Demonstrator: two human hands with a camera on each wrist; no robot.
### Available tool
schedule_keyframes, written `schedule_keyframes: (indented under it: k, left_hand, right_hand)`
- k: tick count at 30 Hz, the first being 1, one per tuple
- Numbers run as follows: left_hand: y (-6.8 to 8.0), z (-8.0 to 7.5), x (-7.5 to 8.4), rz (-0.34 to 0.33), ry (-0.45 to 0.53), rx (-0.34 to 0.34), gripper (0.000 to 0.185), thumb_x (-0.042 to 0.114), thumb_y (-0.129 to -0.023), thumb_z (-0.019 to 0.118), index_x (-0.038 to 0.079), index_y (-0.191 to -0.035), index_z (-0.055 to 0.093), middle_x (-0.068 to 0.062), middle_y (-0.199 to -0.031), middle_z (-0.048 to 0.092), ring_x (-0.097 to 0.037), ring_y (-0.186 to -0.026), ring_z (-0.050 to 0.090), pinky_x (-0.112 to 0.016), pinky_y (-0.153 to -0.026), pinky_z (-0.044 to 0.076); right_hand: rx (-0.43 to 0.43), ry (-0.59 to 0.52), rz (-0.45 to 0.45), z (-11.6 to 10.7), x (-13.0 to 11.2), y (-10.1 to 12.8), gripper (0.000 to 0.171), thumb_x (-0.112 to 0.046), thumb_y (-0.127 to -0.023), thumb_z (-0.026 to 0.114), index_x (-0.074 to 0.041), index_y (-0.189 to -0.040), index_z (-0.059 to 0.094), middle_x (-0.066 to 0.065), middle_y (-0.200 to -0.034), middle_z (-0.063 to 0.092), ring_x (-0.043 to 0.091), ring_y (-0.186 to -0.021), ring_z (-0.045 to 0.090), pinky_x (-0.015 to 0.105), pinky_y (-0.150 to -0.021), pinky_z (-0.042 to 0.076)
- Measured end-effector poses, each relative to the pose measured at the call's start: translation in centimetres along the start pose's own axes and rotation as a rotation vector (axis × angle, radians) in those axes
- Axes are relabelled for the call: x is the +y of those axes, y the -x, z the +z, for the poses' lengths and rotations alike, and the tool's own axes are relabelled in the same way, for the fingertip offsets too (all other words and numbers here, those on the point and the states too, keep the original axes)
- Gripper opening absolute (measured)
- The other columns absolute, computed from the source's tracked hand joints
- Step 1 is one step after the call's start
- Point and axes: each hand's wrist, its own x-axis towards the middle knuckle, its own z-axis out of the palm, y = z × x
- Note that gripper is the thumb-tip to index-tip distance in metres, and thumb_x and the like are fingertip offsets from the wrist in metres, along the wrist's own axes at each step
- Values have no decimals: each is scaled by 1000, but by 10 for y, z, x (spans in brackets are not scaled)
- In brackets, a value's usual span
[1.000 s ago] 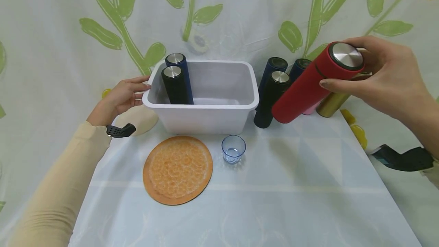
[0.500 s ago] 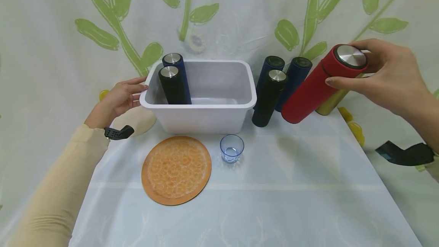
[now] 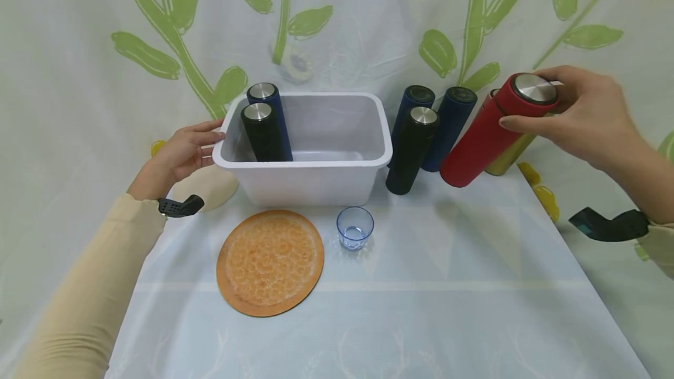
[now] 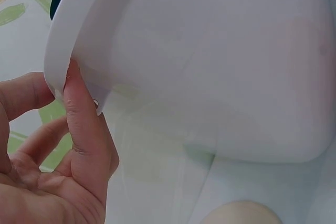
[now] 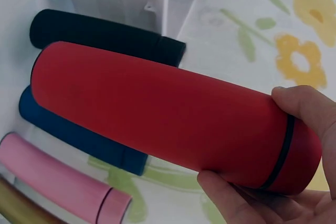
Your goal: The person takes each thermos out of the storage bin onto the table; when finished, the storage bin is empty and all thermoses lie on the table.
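Note:
My right hand (image 3: 590, 116) grips a red thermos flask (image 3: 487, 133) with a steel lid around its upper end. Held above the table, the flask tilts with its base toward the left. The right wrist view shows thumb and fingers on opposite sides of the red flask near its black ring. My left hand (image 3: 181, 154) pinches the left rim of a white plastic tub (image 3: 310, 183), and the left wrist view shows that rim between its fingers. Inside the tub, at its left end, a black flask (image 3: 263, 136) and a dark blue flask (image 3: 279, 110) stand upright.
Right of the tub stand another black flask (image 3: 413, 151) and two navy flasks, one (image 3: 453, 124) beside the red one. A pink flask (image 5: 68, 174) and a gold flask (image 3: 511, 157) are partly hidden behind it. In front lie a round orange mat (image 3: 271, 265) and a small glass (image 3: 355, 230).
The red flask has shifted right, away from the black flask, and stands a little steeper. More of the navy flask behind it shows. My left hand stays at the tub's rim.

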Motion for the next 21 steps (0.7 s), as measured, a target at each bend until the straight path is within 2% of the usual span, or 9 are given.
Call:
schedule_keyframes:
  k: [2, 8, 10, 15, 21]
  left_hand:
    - [0, 1, 0, -1, 4, -4, 68, 14, -102, 59, 14, -160, 25, 3, -127, 53, -12, -92, 67, -25, -78, 57]
    - [0, 1, 1, -7, 7, 2, 68, 13, -102, 59, 14, -160, 25, 4, -123, 56, -12, -90, 68, -24, -77, 57]
    - [0, 1, 1, -10, -3, 2, 68, 14, -102, 59, 14, -160, 25, 4, -123, 55, -11, -90, 67, -25, -78, 57]
    - [0, 1, 2, -13, -31, 3, 67, 15, -102, 59, 15, -160, 25, 4, -124, 54, -11, -91, 67, -25, -79, 57]
    - [0, 3, 3, -18, -31, 8, 67, 14, -102, 58, 14, -160, 25, 5, -122, 56, -10, -90, 67, -24, -77, 57]
  right_hand:
    - [-8, 0, 6, 2, 3, -2, 74, -34, -85, 81, -8, -146, 48, 20, -121, 60, 9, -87, 53, 7, -61, 42]
    - [-37, -25, 12, 10, 12, -10, 75, -36, -81, 85, -7, -142, 52, -6, -98, 66, 4, -82, 57, 13, -60, 45]
    - [-47, -16, 12, 14, 14, -11, 75, -37, -81, 84, -6, -141, 52, -2, -100, 67, 5, -82, 57, 14, -60, 46]
    - [-71, 3, 17, 24, 18, -15, 74, -40, -84, 81, -5, -142, 50, 18, -116, 64, 16, -90, 57, 13, -63, 45]
    - [-97, -9, 10, 39, 24, -21, 76, -39, -85, 80, -2, -144, 47, 23, -122, 61, 32, -102, 57, 13, -65, 43]
